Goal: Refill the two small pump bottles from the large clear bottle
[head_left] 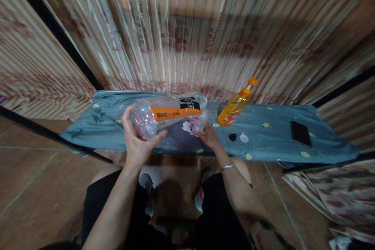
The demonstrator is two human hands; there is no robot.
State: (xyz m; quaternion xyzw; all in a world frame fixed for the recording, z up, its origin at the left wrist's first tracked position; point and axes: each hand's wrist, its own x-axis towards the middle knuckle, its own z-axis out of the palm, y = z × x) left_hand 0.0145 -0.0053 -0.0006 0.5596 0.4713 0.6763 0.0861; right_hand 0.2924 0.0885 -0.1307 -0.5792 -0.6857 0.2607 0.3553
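A large, clear plastic bottle (171,113) with an orange and black label lies sideways between my hands, above the cloth-covered surface. My left hand (137,140) wraps round its ribbed left end, thumb along the near side. At the other end, my right hand (208,136) grips the bottle low down; some of its fingers are hidden. A crumpled white piece (186,126), perhaps paper, shows just below the bottle near the right hand. To the right stands a pump bottle (234,109) of orange liquid. A small black cap (233,136) and a white disc (244,137) lie in front of it.
The narrow surface is covered with a blue-green cloth (272,140) with yellow prints. A black phone-like slab (300,133) lies at its right. Dark metal poles (55,31) frame both sides, and a striped curtain (187,35) hangs behind. My knees are close to the front edge.
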